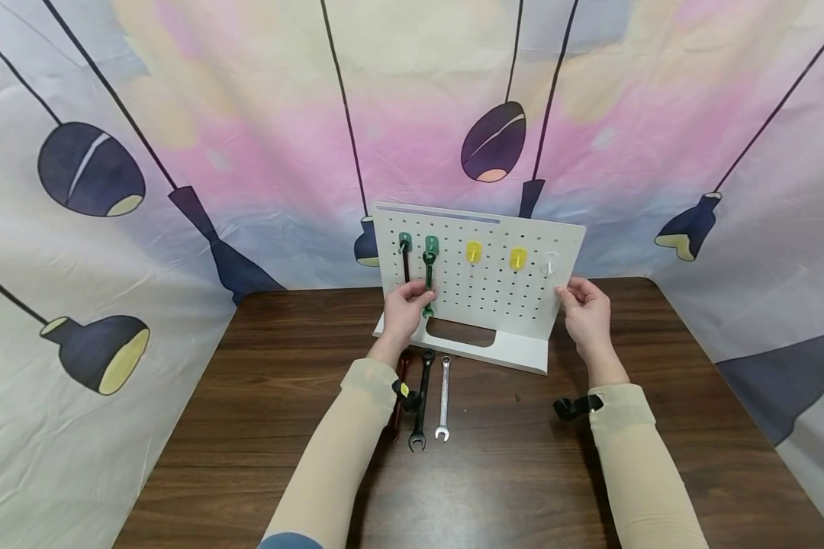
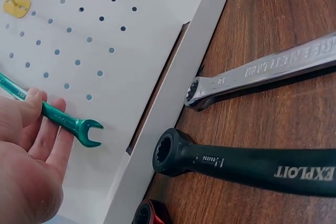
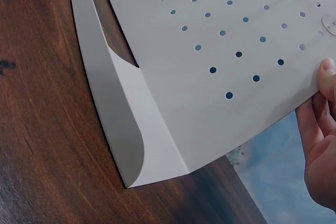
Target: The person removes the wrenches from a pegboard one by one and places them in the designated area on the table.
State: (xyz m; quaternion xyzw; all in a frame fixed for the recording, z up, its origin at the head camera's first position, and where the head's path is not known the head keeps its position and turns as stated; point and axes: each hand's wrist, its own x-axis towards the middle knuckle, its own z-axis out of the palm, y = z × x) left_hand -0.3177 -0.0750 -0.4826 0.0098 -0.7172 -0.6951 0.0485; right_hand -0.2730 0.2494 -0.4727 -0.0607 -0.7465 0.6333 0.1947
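My left hand (image 1: 400, 314) pinches a green combination wrench (image 2: 60, 117) between thumb and fingers, its open end pointing down. The wrench's upper end hangs at a green hook (image 1: 432, 244) on a white pegboard (image 1: 487, 293). Left of it, a dark, slim tool (image 1: 406, 265) hangs from another green hook (image 1: 404, 239), its lower end hidden behind my hand. At the opposite side, my right hand (image 1: 588, 319) grips the pegboard's right edge, thumb in front and fingers behind, as the right wrist view shows.
Two yellow hooks, one at the middle (image 1: 474, 252), and a clear hook (image 1: 550, 264) carry nothing. On the wooden table (image 1: 508, 473) before the board lie a silver wrench (image 1: 444, 398), a black wrench (image 1: 423, 396) and a red wrench (image 2: 151, 213), partly covered by my left arm. Behind hangs a printed curtain (image 1: 261, 152).
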